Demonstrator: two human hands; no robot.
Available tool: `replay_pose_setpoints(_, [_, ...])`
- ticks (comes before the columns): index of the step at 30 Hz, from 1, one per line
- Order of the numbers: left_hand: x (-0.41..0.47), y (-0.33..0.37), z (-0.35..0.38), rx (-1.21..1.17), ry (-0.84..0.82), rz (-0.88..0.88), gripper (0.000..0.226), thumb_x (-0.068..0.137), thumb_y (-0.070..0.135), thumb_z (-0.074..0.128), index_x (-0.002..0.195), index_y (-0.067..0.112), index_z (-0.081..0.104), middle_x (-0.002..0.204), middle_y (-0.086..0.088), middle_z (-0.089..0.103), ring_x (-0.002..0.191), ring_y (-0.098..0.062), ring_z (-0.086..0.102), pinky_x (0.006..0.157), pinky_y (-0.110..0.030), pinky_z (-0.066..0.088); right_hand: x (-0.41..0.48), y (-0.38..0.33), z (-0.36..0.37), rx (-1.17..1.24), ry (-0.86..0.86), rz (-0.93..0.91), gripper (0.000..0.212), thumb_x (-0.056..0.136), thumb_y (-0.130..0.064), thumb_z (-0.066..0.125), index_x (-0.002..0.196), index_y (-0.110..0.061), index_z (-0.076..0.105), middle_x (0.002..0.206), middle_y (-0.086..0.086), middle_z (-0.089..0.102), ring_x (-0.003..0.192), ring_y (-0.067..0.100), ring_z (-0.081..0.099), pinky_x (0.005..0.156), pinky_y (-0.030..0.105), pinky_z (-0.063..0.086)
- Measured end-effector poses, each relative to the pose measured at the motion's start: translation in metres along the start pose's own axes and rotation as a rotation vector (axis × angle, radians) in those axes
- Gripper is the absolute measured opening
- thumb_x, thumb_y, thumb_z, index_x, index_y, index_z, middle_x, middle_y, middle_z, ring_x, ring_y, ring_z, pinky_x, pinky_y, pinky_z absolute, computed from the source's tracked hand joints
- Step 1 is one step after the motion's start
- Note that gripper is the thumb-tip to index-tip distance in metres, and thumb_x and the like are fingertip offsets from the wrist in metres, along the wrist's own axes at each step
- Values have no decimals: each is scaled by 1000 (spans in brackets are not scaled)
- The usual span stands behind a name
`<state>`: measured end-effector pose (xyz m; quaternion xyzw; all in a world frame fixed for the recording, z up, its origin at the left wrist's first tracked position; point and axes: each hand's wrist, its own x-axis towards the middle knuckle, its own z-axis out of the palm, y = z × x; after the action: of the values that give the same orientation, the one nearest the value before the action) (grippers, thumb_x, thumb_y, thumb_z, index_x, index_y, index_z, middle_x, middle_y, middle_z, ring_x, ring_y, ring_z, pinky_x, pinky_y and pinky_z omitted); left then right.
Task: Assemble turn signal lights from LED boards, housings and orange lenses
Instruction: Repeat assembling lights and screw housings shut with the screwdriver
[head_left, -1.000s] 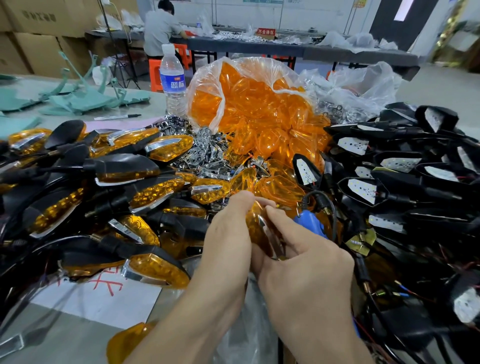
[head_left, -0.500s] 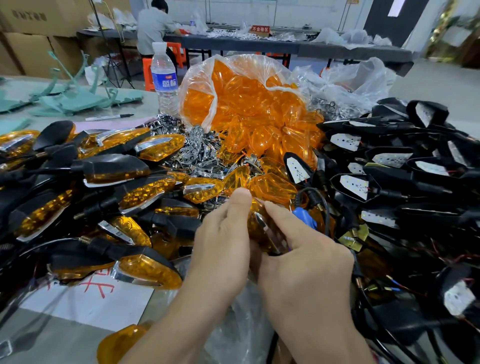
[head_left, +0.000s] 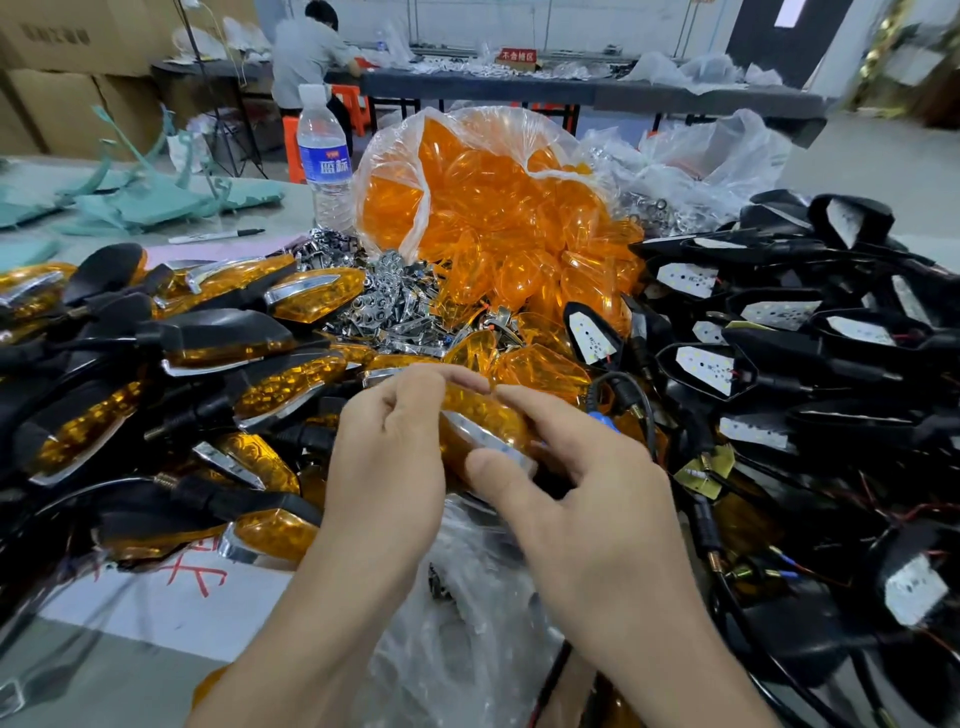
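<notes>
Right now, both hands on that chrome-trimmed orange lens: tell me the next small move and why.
Probably press down with the thumb of the right hand to seat the shiny chrome trim strip. The left hand grips the translucent orange plastic lens from above, and the thumb lies at the strip's near end; the seam is hidden.

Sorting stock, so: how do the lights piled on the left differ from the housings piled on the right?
The left pile carries orange lenses with chrome trim; the right pile has neither. The right pile's white LED boards lie bare; the left pile shows no bare board. Both have black housings.
</notes>
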<state>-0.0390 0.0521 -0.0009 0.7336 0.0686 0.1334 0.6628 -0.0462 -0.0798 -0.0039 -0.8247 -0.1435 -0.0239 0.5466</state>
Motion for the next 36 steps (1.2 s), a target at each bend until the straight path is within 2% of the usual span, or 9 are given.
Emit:
replay_pose_setpoints(3, [4,-1,-4,-91,-124,43,39,89,36,42,94,29,79,86,-14,76,84,-43,72,64,-62,59,-9,7,-15,49,54,88,70,77,-59,77,138,-63,44,100,-57,55,100,-32,51,77,4,46])
replay_pose_setpoints(5, [8,-2,-7,-212,-291,36,37,96,29,43,102,25,80,102,-11,79,94,-34,76,68,-43,63,-9,7,-14,154,-114,51,62,79,-45,83,132,-60,53,107,-36,70,92,-7,69,76,21,56])
replay_pose_setpoints(8, [15,-4,-18,-232,-465,8,34,106,33,49,118,22,78,122,-8,76,106,-30,75,83,-34,61,-10,9,-27,284,-55,22,52,73,-21,90,110,-53,73,96,-12,80,78,4,74,68,20,57])
replay_pose_setpoints(13, [19,-13,-22,-139,-538,-92,26,99,30,63,102,11,81,102,-16,80,94,-29,77,78,-29,62,-11,11,-26,97,142,-36,50,66,-30,85,113,-44,76,97,-19,79,89,4,75,81,31,62])
replay_pose_setpoints(16, [16,-13,-10,-338,-539,-145,33,95,31,58,120,23,78,113,-15,78,101,-27,75,79,-30,60,-11,10,-31,90,155,-78,52,69,-25,84,112,-54,74,98,-23,78,89,6,76,81,33,63])
replay_pose_setpoints(20, [14,-10,-8,-448,-530,-216,55,85,58,61,124,22,76,124,-21,70,107,-33,69,78,-34,60,-13,9,-30,24,133,-123,60,72,-17,86,109,-62,72,101,-29,76,89,10,75,78,30,62])
replay_pose_setpoints(23, [13,-10,-7,-424,-467,-189,40,86,43,72,115,18,80,117,-33,64,97,-37,64,74,-34,62,-12,7,-28,-27,130,-154,61,73,-19,88,104,-68,69,100,-35,73,93,2,72,80,12,54])
replay_pose_setpoints(28, [14,-13,-9,-404,-403,-154,40,81,37,67,107,12,82,92,-17,76,79,-24,75,67,-29,61,-9,9,-25,-90,136,-132,28,88,-51,65,105,-74,61,101,-53,62,107,-25,56,85,-6,36])
replay_pose_setpoints(36, [10,-15,-7,-380,-378,-121,35,82,39,69,104,16,83,88,-16,79,78,-26,78,65,-30,62,-11,16,-20,-19,178,-196,27,98,-40,62,118,-53,72,107,-32,74,110,2,69,90,35,59])
